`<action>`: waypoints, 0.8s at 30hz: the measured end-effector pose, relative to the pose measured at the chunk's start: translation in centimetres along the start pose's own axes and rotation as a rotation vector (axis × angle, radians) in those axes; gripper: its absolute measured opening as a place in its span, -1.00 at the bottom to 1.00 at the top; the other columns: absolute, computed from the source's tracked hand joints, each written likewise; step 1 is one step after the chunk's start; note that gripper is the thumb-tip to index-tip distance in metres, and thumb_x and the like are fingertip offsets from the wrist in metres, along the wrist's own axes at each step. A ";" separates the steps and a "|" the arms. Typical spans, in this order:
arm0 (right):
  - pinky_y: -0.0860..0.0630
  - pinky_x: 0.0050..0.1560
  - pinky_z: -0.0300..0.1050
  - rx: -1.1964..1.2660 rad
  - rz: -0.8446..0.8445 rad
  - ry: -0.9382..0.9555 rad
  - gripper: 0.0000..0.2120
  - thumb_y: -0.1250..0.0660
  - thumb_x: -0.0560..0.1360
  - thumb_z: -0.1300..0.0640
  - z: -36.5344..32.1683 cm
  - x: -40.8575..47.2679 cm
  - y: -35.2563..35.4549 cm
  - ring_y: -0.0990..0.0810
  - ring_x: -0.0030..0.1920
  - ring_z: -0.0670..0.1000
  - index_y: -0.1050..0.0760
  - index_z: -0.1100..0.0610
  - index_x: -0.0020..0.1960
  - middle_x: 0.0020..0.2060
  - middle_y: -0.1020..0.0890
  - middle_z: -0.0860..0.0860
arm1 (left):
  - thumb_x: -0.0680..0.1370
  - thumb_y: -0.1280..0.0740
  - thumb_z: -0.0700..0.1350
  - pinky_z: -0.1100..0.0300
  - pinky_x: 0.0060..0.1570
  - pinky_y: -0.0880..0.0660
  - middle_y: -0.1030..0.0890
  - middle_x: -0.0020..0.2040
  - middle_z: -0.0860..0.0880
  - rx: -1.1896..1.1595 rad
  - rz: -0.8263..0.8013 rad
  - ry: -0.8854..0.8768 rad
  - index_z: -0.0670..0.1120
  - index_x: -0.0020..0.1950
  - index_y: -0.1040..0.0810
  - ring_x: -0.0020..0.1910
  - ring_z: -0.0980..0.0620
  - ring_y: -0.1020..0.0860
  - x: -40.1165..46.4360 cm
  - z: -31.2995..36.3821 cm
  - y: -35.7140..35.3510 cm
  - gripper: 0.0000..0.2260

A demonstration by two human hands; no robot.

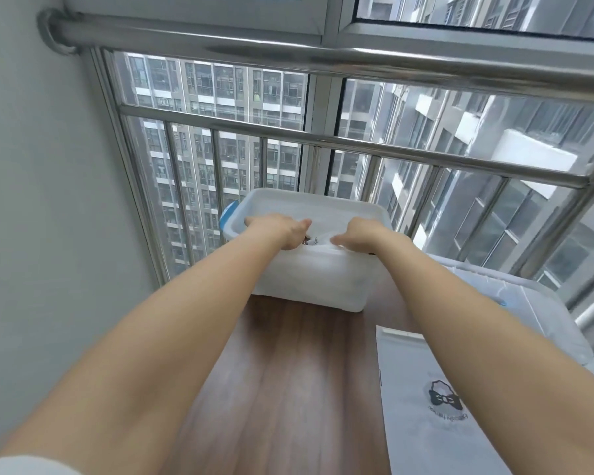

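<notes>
At the lower right of the frame a flat white sheet printed with a black bow lies on the wooden counter. My arms stretch up to mid-frame, where the white bin stands on the counter. My left hand and right hand reach inside it, fingers clenched on a white bag. Beyond, a steel railing crosses the window.
</notes>
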State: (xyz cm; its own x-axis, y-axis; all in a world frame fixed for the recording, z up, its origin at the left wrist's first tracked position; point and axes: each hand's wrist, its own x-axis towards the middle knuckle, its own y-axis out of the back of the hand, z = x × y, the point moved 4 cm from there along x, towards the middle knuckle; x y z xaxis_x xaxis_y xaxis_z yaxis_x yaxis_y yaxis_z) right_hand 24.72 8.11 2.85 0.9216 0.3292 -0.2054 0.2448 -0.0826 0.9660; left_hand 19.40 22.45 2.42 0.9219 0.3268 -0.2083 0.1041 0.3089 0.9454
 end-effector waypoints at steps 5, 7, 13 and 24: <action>-0.28 -0.34 -0.12 0.061 0.210 0.008 -0.67 -0.16 0.51 0.04 0.3 -1.6 0.7 -0.34 -0.12 0.12 -0.29 0.17 -0.36 -0.32 -0.41 0.09 | 0.63 0.00 -0.04 0.02 0.00 -0.26 -0.54 0.11 -0.16 0.024 0.252 -0.104 -0.13 0.06 -0.49 0.02 -0.14 -0.45 -1.9 1.6 0.7 -0.70; -0.30 -0.33 -0.09 0.134 0.344 0.045 -0.71 -0.16 0.49 0.07 0.7 -3.3 1.1 -0.40 -0.07 0.16 -0.35 0.18 -0.35 -0.30 -0.46 0.12 | 0.60 -0.06 -0.08 0.03 0.01 -0.30 -0.57 0.08 -0.15 -0.039 0.384 -0.159 -0.15 0.03 -0.52 0.02 -0.14 -0.47 -3.6 2.7 1.2 -0.72; -0.29 0.25 -0.13 0.441 0.512 0.146 -0.67 -0.22 0.54 0.13 3.3 -11.7 0.7 -0.41 0.29 0.10 -0.43 0.18 0.28 0.26 -0.49 0.12 | 0.58 -0.14 -0.12 0.03 0.06 -0.32 -0.61 0.07 -0.07 -0.232 0.564 -0.350 -0.10 0.12 -0.54 0.07 -0.11 -0.52 -10.1 4.9 1.3 -0.78; -0.29 0.09 -0.31 0.513 0.428 0.044 -0.75 -0.22 0.51 0.24 10.2 -25.0 -8.9 -0.53 0.17 0.02 -0.54 0.18 0.15 0.11 -0.61 0.07 | 0.53 -0.20 -0.17 0.07 0.03 -0.50 -0.63 -0.03 -0.06 -0.398 0.246 -0.499 -0.08 0.04 -0.59 -0.01 -0.10 -0.56 -20.5 6.9 -9.1 -0.81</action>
State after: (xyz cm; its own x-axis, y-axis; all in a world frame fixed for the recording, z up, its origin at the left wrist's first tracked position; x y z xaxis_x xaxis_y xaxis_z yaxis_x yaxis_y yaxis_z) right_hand 2.58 -8.96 -2.20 0.9588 0.2049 0.1966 -0.0178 -0.6478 0.7616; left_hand 2.08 6.75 -0.21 0.9727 0.0079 0.2320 -0.1877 0.6148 0.7660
